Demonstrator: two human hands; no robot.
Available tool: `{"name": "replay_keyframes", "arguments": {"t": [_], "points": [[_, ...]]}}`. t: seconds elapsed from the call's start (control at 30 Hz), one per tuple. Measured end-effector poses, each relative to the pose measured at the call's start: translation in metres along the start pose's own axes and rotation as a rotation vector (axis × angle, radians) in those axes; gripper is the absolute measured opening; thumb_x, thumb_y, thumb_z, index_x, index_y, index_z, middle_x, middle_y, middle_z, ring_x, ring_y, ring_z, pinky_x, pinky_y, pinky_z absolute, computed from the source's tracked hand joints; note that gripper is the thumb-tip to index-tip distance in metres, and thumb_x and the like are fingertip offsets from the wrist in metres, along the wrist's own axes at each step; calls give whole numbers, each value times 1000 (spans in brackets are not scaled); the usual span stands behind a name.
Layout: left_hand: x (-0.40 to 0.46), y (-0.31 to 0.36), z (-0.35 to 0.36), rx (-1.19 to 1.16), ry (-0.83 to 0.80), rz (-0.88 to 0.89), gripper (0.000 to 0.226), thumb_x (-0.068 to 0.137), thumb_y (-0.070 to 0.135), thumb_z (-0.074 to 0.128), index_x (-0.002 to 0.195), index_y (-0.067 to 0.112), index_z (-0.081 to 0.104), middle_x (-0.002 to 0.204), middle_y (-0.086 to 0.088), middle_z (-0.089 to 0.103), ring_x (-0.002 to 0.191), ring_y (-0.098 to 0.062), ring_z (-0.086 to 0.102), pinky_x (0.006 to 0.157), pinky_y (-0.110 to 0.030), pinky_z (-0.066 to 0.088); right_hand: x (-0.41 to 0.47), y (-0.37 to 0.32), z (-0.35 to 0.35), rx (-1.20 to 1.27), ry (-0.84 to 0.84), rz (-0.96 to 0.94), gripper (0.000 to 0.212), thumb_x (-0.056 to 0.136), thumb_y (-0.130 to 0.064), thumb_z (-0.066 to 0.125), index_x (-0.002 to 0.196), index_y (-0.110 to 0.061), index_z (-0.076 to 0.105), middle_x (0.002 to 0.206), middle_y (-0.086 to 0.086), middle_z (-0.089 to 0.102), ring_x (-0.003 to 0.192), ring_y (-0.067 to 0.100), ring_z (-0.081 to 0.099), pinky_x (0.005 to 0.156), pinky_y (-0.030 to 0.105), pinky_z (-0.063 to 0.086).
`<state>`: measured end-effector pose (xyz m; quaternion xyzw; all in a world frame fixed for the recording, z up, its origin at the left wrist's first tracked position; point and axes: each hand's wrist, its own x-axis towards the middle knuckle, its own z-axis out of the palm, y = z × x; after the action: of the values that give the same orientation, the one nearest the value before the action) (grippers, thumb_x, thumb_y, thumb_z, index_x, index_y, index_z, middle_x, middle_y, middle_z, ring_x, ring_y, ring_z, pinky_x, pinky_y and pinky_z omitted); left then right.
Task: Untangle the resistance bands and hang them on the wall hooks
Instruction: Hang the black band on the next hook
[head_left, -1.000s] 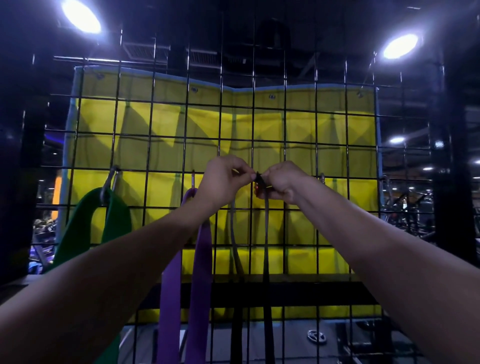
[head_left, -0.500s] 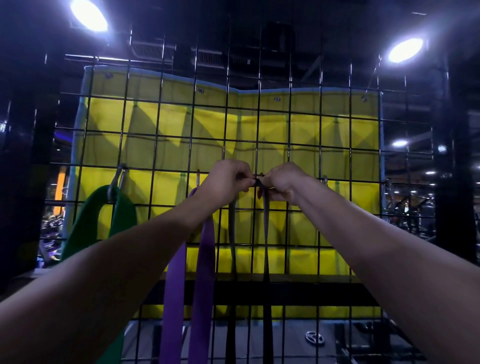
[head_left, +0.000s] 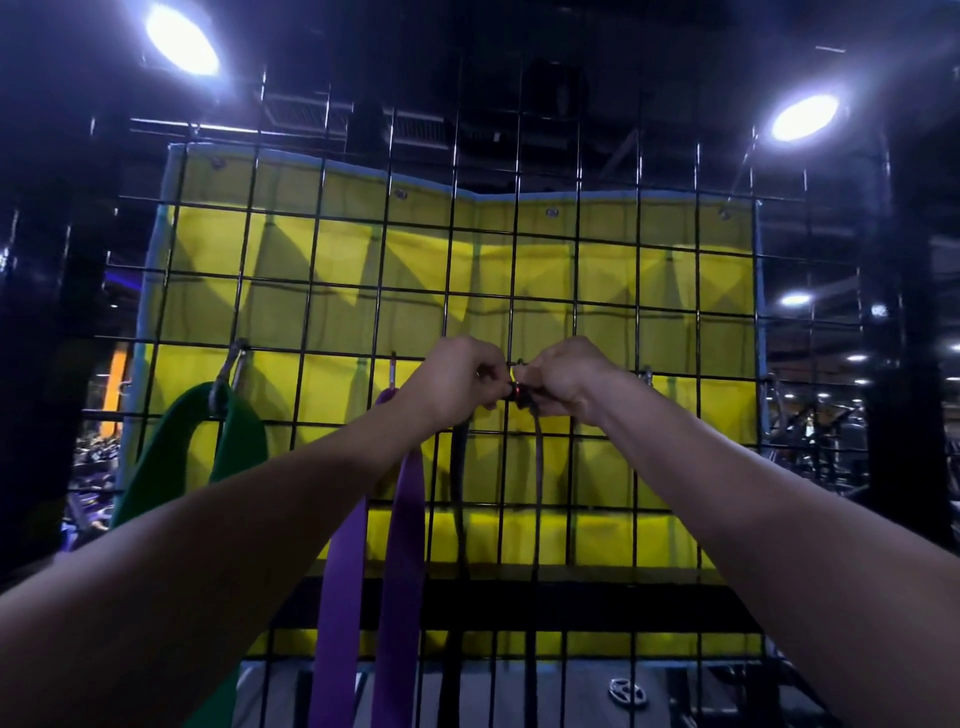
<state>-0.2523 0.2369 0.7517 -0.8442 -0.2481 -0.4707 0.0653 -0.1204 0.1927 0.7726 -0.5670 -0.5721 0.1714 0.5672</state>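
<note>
A thin dark resistance band (head_left: 536, 493) hangs in two strands down the black wire grid wall (head_left: 605, 291). My left hand (head_left: 457, 379) and my right hand (head_left: 563, 376) meet at its top and pinch it at a small hook (head_left: 517, 389) with a reddish glint. A purple band (head_left: 405, 545) hangs from a hook (head_left: 393, 370) just left of my left wrist. Further left, a wide green band (head_left: 171, 457) hangs from a metal carabiner hook (head_left: 228, 374).
Another hook (head_left: 647, 375) sticks out of the grid right of my right hand. A yellow padded mat (head_left: 332, 249) hangs behind the grid. A weight plate (head_left: 628, 693) lies on the floor below. Bright ceiling lamps (head_left: 182, 39) shine overhead.
Both hands stay together at the top of the dark band; the fingers have shifted slightly and a reddish glint shows between them. The view has tilted a little.
</note>
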Motion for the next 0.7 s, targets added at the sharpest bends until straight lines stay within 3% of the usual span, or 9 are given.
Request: {"name": "replay_keyframes", "arguments": {"t": [0.1, 0.23, 0.33, 0.53, 0.63, 0.7], "points": [[-3, 0, 1, -34, -21, -19, 4, 83, 9, 66, 82, 6, 68, 77, -7, 67, 65, -8, 61, 58, -11, 46, 0, 1, 3, 0, 12, -8, 9, 87, -7, 62, 82, -1, 57, 82, 18, 58, 70, 23, 56, 64, 31, 52], [-11, 2, 6, -64, -23, -23, 3, 84, 8, 65, 83, 6, 67, 81, -10, 67, 74, -17, 63, 66, -24, 49, 0, 2, 2, 10, 8, -7, 15, 86, -7, 63, 74, -4, 54, 68, 9, 55, 58, 14, 51, 57, 25, 47], [-15, 1, 13, -84, 7, -14, 4, 83, 7, 66, 84, 4, 68, 82, -7, 62, 78, -19, 60, 72, -32, 49, -1, 4, -1, 23, 9, -7, 18, 86, -6, 64, 70, -6, 54, 69, 8, 56, 59, 13, 52, 57, 24, 46], [-16, 0, 22, -90, 50, -11, 4, 83, 7, 65, 84, 5, 69, 79, 1, 58, 77, -13, 54, 69, -26, 44, 1, 6, -1, 57, 5, -1, 20, 85, 1, 62, 67, -6, 56, 69, 6, 57, 61, 14, 53, 58, 26, 44], [-18, 1, 23, -64, 68, -1, 5, 84, 9, 64, 85, 8, 69, 77, 7, 54, 74, -8, 51, 65, -18, 38, -2, 7, -1, 53, 22, -14, 4, 85, -1, 61, 88, 1, 63, 83, 10, 61, 69, 17, 56, 62, 26, 47], [-20, 0, 26, -58, 94, -21, 7, 85, 12, 64, 88, 11, 70, 82, 5, 56, 79, -11, 54, 68, -22, 42, -4, 13, -2, 46, 25, -52, 15, 86, -2, 59, 100, 2, 63, 90, 13, 59, 75, 19, 57, 69, 30, 50]]}}
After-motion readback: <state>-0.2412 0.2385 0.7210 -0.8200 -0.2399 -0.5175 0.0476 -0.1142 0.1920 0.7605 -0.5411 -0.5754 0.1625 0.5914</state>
